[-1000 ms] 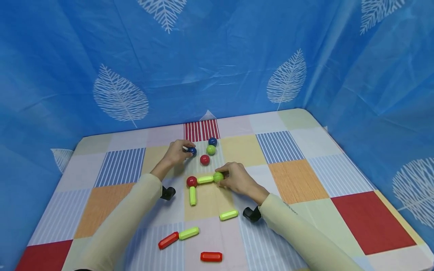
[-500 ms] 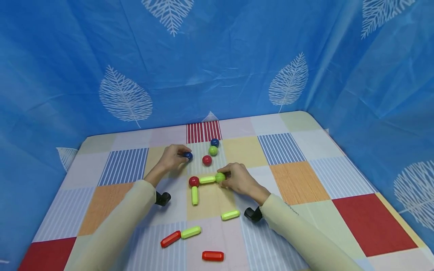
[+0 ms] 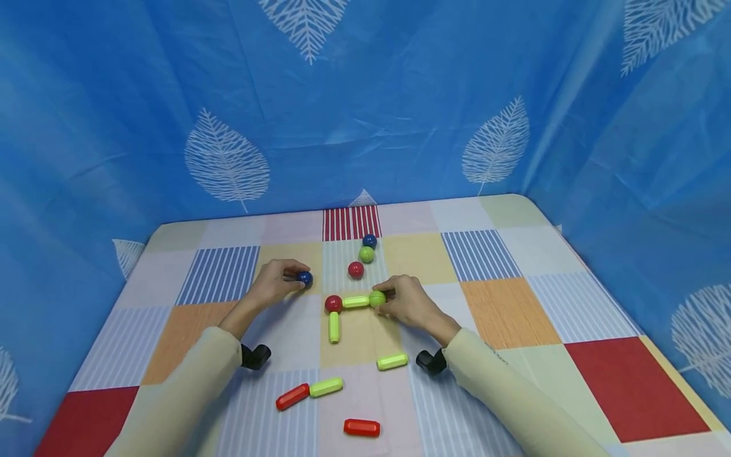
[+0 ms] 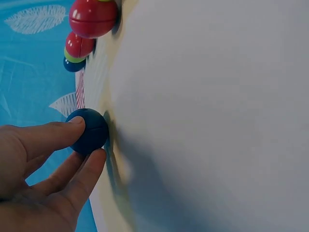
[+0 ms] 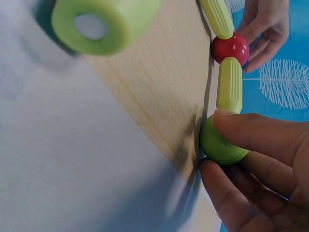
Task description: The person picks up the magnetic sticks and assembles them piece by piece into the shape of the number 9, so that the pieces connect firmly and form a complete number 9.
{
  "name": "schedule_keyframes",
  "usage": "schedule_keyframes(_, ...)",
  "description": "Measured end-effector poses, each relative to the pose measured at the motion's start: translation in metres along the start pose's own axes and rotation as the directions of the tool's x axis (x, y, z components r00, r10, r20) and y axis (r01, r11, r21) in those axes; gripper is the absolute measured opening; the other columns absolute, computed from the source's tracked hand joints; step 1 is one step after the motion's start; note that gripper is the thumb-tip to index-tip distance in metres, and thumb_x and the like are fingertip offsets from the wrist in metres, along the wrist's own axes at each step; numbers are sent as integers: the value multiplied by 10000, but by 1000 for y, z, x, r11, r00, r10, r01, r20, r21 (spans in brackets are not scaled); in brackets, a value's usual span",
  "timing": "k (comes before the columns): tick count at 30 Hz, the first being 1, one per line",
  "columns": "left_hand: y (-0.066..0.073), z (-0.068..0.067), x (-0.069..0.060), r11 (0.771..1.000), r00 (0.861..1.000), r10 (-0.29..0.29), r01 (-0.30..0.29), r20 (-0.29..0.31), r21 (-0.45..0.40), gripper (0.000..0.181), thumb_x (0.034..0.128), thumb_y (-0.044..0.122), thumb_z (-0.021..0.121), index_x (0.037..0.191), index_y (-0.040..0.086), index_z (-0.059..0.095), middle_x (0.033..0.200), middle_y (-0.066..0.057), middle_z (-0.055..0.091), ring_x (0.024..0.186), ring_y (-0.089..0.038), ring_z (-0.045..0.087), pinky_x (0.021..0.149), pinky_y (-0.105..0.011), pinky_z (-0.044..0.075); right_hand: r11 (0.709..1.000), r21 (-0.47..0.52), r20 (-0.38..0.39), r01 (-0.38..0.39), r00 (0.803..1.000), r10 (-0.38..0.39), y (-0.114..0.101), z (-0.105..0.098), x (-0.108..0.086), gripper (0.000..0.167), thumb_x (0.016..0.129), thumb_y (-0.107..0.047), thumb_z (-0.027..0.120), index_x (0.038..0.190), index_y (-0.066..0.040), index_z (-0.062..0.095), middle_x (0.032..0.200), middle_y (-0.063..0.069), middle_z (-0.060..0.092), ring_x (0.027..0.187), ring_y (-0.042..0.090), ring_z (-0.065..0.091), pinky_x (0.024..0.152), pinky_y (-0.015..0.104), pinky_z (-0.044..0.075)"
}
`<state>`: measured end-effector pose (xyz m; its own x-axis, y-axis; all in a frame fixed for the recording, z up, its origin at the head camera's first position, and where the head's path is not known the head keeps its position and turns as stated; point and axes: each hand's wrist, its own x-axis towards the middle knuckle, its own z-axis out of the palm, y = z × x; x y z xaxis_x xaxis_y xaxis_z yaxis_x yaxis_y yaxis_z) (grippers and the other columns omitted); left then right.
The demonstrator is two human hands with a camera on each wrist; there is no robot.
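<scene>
The left hand (image 3: 274, 284) is at about 10 o'clock from the joined red ball (image 3: 334, 304). Its grip pinches a blue ball (image 3: 304, 278) between thumb and fingers; whether it touches the tabletop (image 3: 634, 393), I cannot tell. In the last second this hand has brought the blue ball leftward and nearer to the person, farther from the loose red ball (image 3: 356, 270), loose green ball (image 3: 367, 254) and loose dark ball (image 3: 369, 241), all near 1 o'clock. From the joined red ball, one green stick (image 3: 334, 327) points to 6 o'clock and a second stick (image 3: 356, 301) to 3 o'clock, reaching a green ball (image 3: 377, 299). The right hand (image 3: 408, 301) has stayed there, its grip pinching this green ball. In my judgement, the blue ball is thus separated for use, while the joined piece is being kept steady.
</scene>
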<state>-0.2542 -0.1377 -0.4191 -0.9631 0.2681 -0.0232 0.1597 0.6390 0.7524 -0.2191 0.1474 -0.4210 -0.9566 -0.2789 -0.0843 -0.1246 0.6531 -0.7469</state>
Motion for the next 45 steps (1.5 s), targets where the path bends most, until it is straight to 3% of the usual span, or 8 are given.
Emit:
schedule_keyframes(13, -5, 3, -40, 1000, 1000, -3, 3, -19, -14, 293, 879, -51, 668, 1171, -27, 670, 1115, -178, 671, 1048, -343, 624, 862, -461, 530, 1000, 3, -13, -2, 1000, 2, 1, 1, 0, 413, 732, -9, 835, 1131, -13, 727, 1107, 91, 696, 933, 154, 651, 830, 321, 536)
schedule_keyframes(20, 3, 10, -60, 1000, 999, -22, 22, -25, -11, 288, 857, -48, 696, 1138, 17, 698, 1116, -125, 669, 1036, -299, 624, 876, -455, 527, 1000, 4, -22, -5, 1000, 5, -1, 1, 1, 409, 728, 10, 827, 1125, -9, 728, 1096, 94, 702, 936, 161, 651, 835, 331, 537)
schedule_keyframes(27, 12, 23, -81, 997, 1000, 15, -14, 13, -71, 274, 814, -66, 728, 1075, 17, 712, 1050, -79, 675, 970, -250, 649, 824, -401, 553, 1000, 7, -14, 0, 1000, 0, 0, 3, 1, 409, 729, 12, 823, 1126, -9, 726, 1092, 90, 702, 928, 161, 649, 832, 336, 538)
schedule_keyframes(34, 24, 36, -87, 990, 997, 58, -50, 57, -128, 268, 799, -91, 727, 1050, 1, 706, 1022, -76, 663, 947, -236, 644, 788, -325, 561, 1000, -1, -34, 11, 999, -11, 2, 2, -1, 402, 730, 7, 825, 1119, -6, 729, 1094, 91, 699, 918, 166, 648, 811, 334, 540)
schedule_keyframes(45, 26, 40, -91, 988, 995, 83, -75, 52, -139, 265, 787, -92, 741, 1027, 15, 707, 1011, -70, 658, 936, -229, 637, 778, -313, 561, 1000, -11, -26, 18, 999, -19, 0, 2, 0, 397, 739, 6, 821, 1125, -7, 726, 1099, 91, 696, 928, 168, 649, 813, 329, 541)
